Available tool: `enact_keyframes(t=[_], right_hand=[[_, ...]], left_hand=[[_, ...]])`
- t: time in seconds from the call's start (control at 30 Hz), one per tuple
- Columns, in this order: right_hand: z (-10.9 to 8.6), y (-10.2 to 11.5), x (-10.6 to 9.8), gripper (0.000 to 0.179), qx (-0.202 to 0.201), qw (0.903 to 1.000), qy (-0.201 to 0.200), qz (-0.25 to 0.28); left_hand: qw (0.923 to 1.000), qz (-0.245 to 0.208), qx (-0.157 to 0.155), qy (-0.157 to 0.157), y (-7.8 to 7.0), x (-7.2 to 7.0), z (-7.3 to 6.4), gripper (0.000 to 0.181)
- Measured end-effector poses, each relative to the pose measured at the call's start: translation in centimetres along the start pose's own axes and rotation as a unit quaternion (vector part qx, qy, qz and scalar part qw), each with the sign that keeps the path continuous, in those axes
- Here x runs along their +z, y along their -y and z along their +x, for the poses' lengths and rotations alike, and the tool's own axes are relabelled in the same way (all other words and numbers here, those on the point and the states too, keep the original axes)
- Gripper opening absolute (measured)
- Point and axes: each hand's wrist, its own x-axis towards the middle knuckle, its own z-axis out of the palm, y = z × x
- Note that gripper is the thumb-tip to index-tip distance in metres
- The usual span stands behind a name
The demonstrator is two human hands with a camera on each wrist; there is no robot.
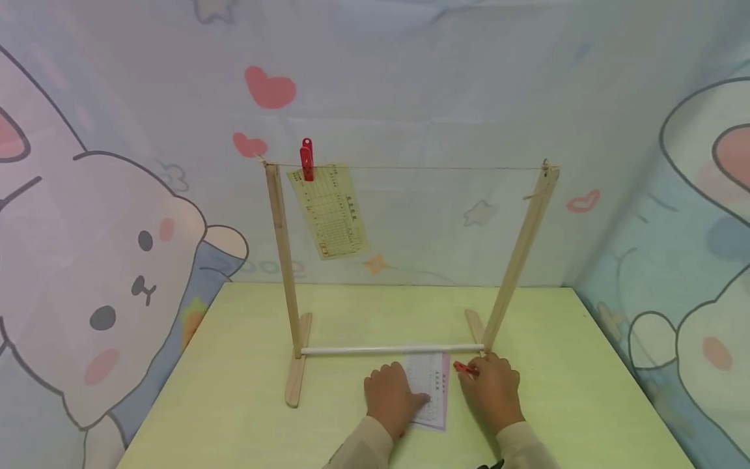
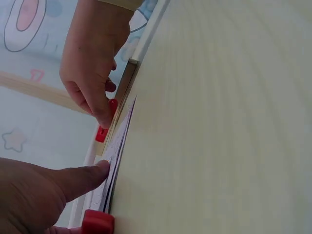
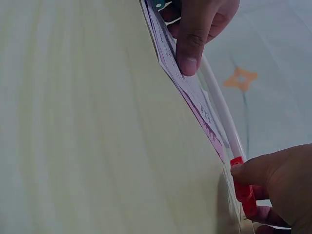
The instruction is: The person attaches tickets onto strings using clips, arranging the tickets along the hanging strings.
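My right hand (image 1: 492, 387) pinches a red clothespin (image 1: 465, 369) between thumb and fingers, just right of a small stack of printed slips (image 1: 432, 387). White slips lie over a pink one on the table. Across the stack, the left hand (image 1: 391, 396) rests its straight thumb on the top slip, with its other fingers bent. Beside that hand, a red piece (image 2: 97, 222) shows in the left wrist view and a green piece (image 3: 159, 4) in the right wrist view; I cannot tell whether the fingers grip them. Both pieces are mostly hidden.
Behind the hands stands a wooden frame with a left post (image 1: 283, 260), a right post (image 1: 521, 254) and a white bar (image 1: 392, 350). On its string (image 1: 433, 168), a red clothespin (image 1: 307, 161) holds a yellow printed slip (image 1: 329, 212). A cartoon-patterned cloth (image 1: 410, 78) hangs behind the table.
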Motion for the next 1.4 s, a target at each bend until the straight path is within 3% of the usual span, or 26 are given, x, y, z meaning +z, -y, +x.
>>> enact_keyframes(t=[0.47, 0.7, 0.87, 1.0, 1.23, 1.4], right_hand=[[-0.3, 0.7, -0.8, 0.016, 0.006, 0.9986, 0.008, 0.051], [-0.3, 1.1, -0.7, 0.014, 0.001, 0.9974, 0.006, 0.072], [-0.4, 1.4, -1.0, 0.014, -0.005, 0.9974, 0.000, 0.071], [-0.4, 1.6, -1.1, 0.013, -0.015, 0.9973, -0.009, 0.071], [-0.4, 1.8, -0.9, 0.011, -0.020, 0.9965, -0.008, 0.081], [-0.4, 1.9, -1.0, 0.012, -0.020, 0.9963, 0.003, 0.083]], left_hand=[[0.9997, -0.003, 0.015, 0.018, 0.9, 0.4, 0.4, 0.039], [0.9989, -0.017, -0.024, 0.036, 1.1, -0.7, 0.6, 0.047], [0.9965, -0.022, -0.040, 0.070, 1.3, -1.5, 0.8, 0.039], [0.9956, -0.032, -0.040, 0.078, 1.4, -1.2, 1.0, 0.033], [0.9992, 0.001, -0.007, 0.041, 1.4, -0.7, 0.3, 0.028], [0.9997, -0.008, -0.010, 0.021, 1.2, -0.8, 0.2, 0.029]])
